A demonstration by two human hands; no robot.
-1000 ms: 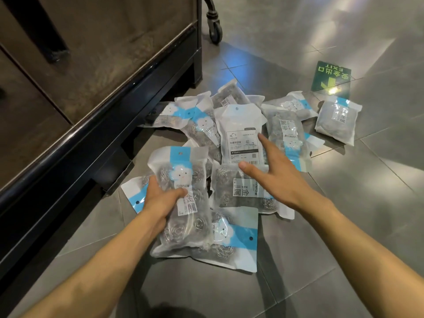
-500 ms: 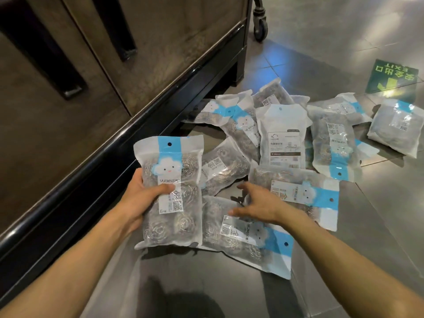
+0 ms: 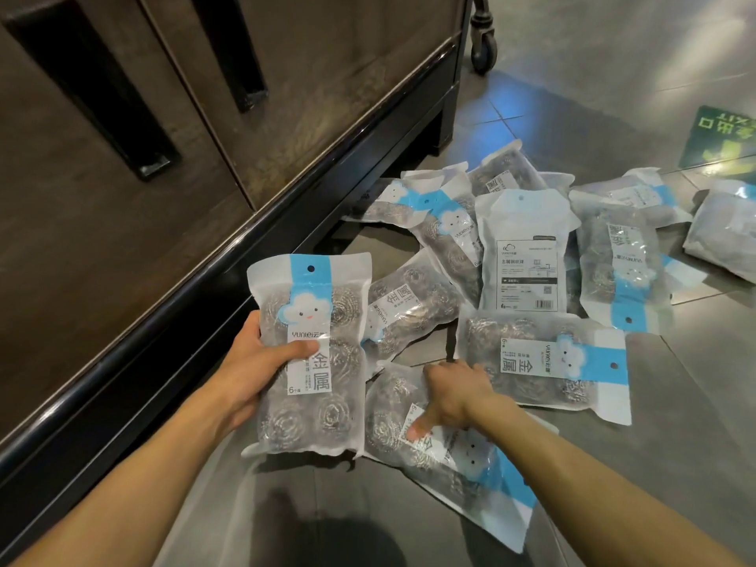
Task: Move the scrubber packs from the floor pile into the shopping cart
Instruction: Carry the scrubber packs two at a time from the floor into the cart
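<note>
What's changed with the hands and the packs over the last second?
The left hand has lifted its scrubber pack up off the pile, gripping it upright. The right hand drew back from the middle of the pile, came down on the nearest pack and now takes hold of it, thumb on its front. The other packs on the floor lie as before.
</note>
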